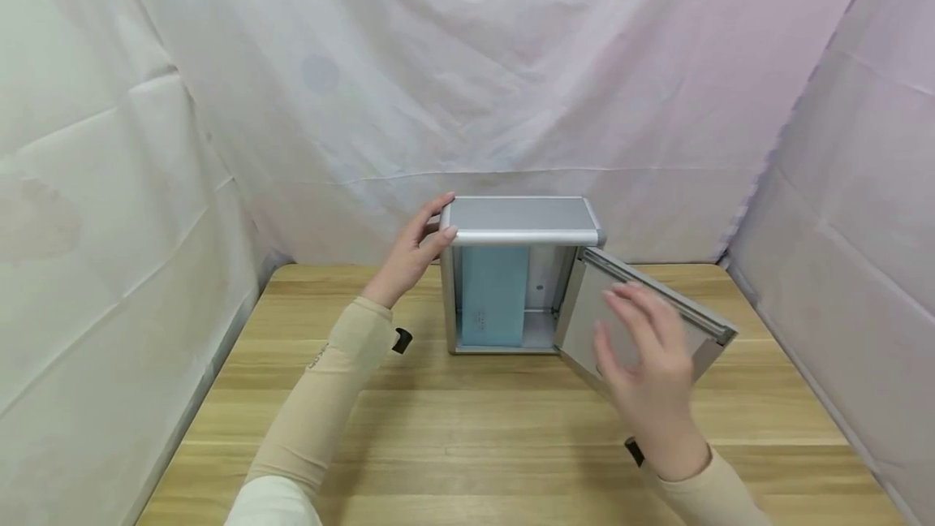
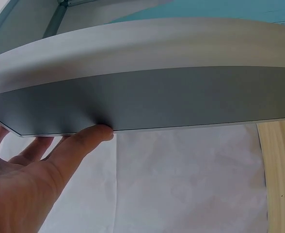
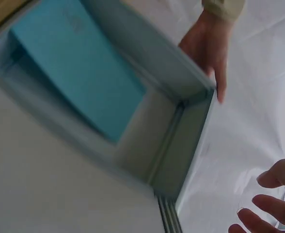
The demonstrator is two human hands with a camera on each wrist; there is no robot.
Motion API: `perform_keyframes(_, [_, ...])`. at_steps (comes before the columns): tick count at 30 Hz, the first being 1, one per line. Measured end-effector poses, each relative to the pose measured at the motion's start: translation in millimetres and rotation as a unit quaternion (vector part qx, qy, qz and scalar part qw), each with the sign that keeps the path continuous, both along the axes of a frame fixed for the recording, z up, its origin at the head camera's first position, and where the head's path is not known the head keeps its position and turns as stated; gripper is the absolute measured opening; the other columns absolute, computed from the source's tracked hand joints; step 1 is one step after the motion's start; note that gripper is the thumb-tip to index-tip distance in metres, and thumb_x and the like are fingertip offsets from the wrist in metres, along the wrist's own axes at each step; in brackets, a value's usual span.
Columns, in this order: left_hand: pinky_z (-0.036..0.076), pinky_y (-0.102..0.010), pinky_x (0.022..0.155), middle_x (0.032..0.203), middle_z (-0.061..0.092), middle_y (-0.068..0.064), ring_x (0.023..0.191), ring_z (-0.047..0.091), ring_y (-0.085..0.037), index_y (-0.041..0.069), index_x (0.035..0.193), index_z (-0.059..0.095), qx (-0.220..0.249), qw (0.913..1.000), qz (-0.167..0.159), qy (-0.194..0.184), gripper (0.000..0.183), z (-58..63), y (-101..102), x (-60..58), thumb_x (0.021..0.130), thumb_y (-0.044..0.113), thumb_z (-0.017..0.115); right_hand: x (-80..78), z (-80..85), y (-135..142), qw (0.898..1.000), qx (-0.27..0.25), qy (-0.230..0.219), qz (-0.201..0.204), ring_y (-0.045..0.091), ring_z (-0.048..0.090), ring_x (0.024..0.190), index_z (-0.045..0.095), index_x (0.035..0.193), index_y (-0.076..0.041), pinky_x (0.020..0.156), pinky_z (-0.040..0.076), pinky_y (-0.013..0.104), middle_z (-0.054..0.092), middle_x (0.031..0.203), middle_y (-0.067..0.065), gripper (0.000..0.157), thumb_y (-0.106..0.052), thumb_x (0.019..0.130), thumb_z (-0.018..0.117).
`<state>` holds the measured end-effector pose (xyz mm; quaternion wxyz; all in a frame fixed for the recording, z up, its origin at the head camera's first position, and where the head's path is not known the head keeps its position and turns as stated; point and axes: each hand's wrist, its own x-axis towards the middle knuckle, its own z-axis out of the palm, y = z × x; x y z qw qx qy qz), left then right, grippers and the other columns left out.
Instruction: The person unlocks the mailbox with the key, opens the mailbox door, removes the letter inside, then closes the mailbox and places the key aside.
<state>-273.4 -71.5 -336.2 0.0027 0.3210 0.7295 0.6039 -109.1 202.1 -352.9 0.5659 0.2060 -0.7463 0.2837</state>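
Observation:
A grey metal box (image 1: 524, 216) with silver edges stands upright on the table, its hinged door (image 1: 584, 315) swung out to the right. Inside, toward the left, a light-blue rectangular piece (image 1: 493, 295) with small print leans upright. My left hand (image 1: 412, 254) grips the box's upper left corner, the thumb near the front edge and a finger behind it; the left wrist view shows fingers (image 2: 87, 138) along the grey panel's border. In front of the open door my right hand (image 1: 653, 355) hovers with fingers spread and loosely bent, holding nothing.
The wooden table (image 1: 438, 445) runs in front of the box and to both sides. White cloth (image 1: 365, 88) hangs behind the table and along the left and right sides. The door reaches out over the table's right half.

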Motion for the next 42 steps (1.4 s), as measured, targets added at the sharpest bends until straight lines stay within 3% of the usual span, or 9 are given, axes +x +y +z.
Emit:
perform_keyframes(2, [0.049,-0.046,0.085,0.150,0.029,-0.012,0.128,0.041,-0.032,0.013,0.150,0.032,0.001,1.0000,-0.001,0.001,0.056,0.2,0,-0.4,0.099,0.017,0.053,-4.2,-7.1,-9,0.999,0.019,-0.027,0.031,0.042,0.055,0.102,0.067,0.105,0.008,0.099,0.040,0.035,0.062,0.109,0.024,0.030,-0.016,0.090,0.059])
perform_keyframes(6, [0.049,-0.046,0.087,0.150,0.029,-0.011,0.129,0.041,-0.032,0.012,0.150,0.031,0.000,1.0000,0.000,-0.005,0.056,1.3,1,0.4,0.099,0.018,0.053,-16.1,-25.0,-21,0.992,0.046,-0.105,0.055,0.036,0.054,0.110,0.062,0.118,0.005,0.097,0.040,0.034,0.058,0.121,0.019,0.035,-0.016,0.090,0.061])
perform_keyframes(11, [0.049,-0.047,0.087,0.151,0.028,-0.013,0.130,0.040,-0.032,0.014,0.150,0.032,-0.001,0.9999,0.005,-0.012,0.056,2.6,1,1.7,0.099,0.018,0.053,-37.2,-47.1,-30,0.976,0.058,-0.204,0.047,0.030,0.047,0.122,0.054,0.131,-0.001,0.096,0.042,0.042,0.051,0.132,0.015,0.047,-0.014,0.087,0.065])
perform_keyframes(18, [0.049,-0.046,0.086,0.151,0.028,-0.012,0.130,0.040,-0.032,0.015,0.150,0.032,-0.001,0.9999,0.005,-0.010,0.055,2.0,1,2.6,0.099,0.018,0.052,-69.3,-73.4,-34,0.962,0.049,-0.266,0.021,0.032,0.047,0.121,0.050,0.132,0.004,0.095,0.043,0.047,0.047,0.133,0.019,0.055,-0.013,0.085,0.071])
perform_keyframes(24, [0.048,-0.047,0.087,0.152,0.027,-0.011,0.130,0.040,-0.032,0.015,0.151,0.031,-0.001,1.0000,0.003,-0.008,0.056,2.2,2,2.9,0.099,0.019,0.052,-84.5,-89.4,-37,0.938,0.027,-0.346,0.011,0.033,0.045,0.123,0.042,0.138,0.003,0.096,0.042,0.047,0.043,0.137,0.019,0.060,-0.019,0.088,0.069])
perform_keyframes(31, [0.049,-0.046,0.086,0.152,0.027,-0.010,0.130,0.039,-0.033,0.017,0.151,0.031,-0.002,1.0000,0.002,-0.010,0.056,3.2,2,2.4,0.099,0.020,0.052,-101.0,-110.0,-40,0.923,-0.019,-0.384,0.013,0.038,0.049,0.118,0.039,0.139,0.006,0.092,0.045,0.050,0.044,0.133,0.024,0.063,-0.019,0.089,0.068])
perform_keyframes(35, [0.049,-0.046,0.086,0.151,0.028,-0.010,0.130,0.039,-0.033,0.016,0.151,0.031,-0.001,0.9999,0.003,-0.010,0.056,2.5,3,2.0,0.099,0.019,0.052,-109.6,-116.6,-40,0.914,-0.052,-0.400,0.028,0.035,0.054,0.110,0.039,0.139,0.004,0.086,0.048,0.048,0.051,0.124,0.022,0.063,-0.018,0.088,0.069])
perform_keyframes(42, [0.049,-0.045,0.086,0.151,0.027,-0.011,0.129,0.040,-0.033,0.015,0.150,0.032,0.002,1.0000,0.002,-0.006,0.056,2.3,2,1.8,0.099,0.020,0.052,-118.1,-121.2,-41,0.883,-0.115,-0.452,0.054,0.032,0.059,0.102,0.036,0.140,0.003,0.083,0.049,0.046,0.058,0.114,0.019,0.065,-0.017,0.088,0.069])
